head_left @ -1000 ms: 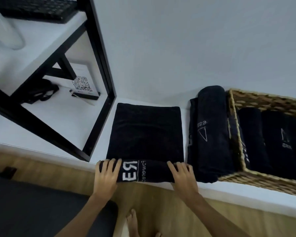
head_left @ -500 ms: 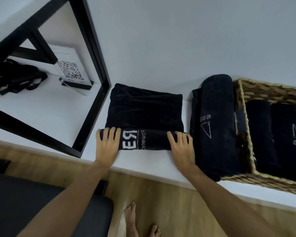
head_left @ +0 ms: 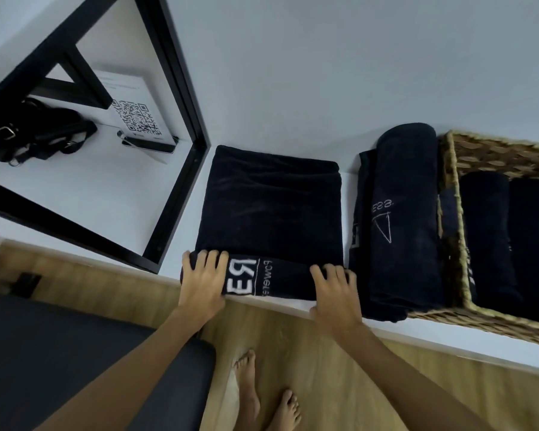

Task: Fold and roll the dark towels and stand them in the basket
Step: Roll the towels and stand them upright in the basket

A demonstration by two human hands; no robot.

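Unrolled farther back, towel; left hand, right hand press flat on roll.

Flat towel left of rolled towel; basket right (towels inside)

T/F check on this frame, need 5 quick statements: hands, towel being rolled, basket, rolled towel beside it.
1. Both hands rest on the rolled near edge of the towel. True: left hand, right hand.
2. The towel is fully rolled. False: only the near edge is rolled; most of it lies flat.
3. The basket is empty. False: dark towels already sit inside it.
4. A rolled towel lies on the shelf left of the basket, outside it. True.
5. The QR sign lies on the towel. False: it stands apart, behind the black frame.
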